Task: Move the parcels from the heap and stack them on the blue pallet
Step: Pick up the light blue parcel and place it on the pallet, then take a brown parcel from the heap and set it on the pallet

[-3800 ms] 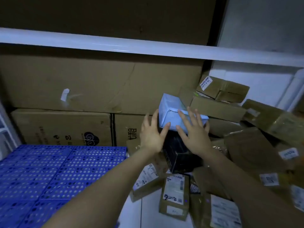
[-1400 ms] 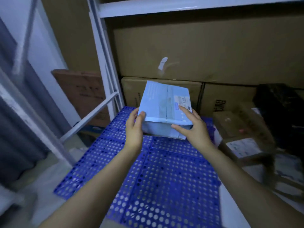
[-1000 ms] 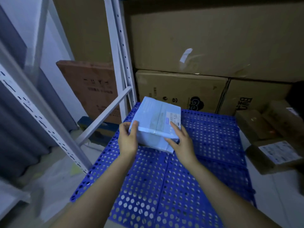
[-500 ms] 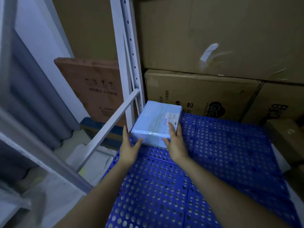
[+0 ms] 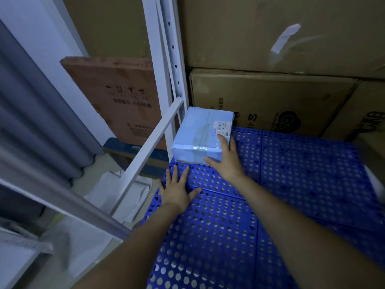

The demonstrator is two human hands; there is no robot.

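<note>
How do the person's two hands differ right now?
The right hand rests on the light blue parcel, fingers on its top near the label; the left hand touches no parcel. It lies flat, fingers spread, over the blue pallet. Both are bare.

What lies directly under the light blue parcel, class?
The light blue parcel sits on the blue pallet, in its far-left corner. The pallet surface beneath it is covered.
</note>
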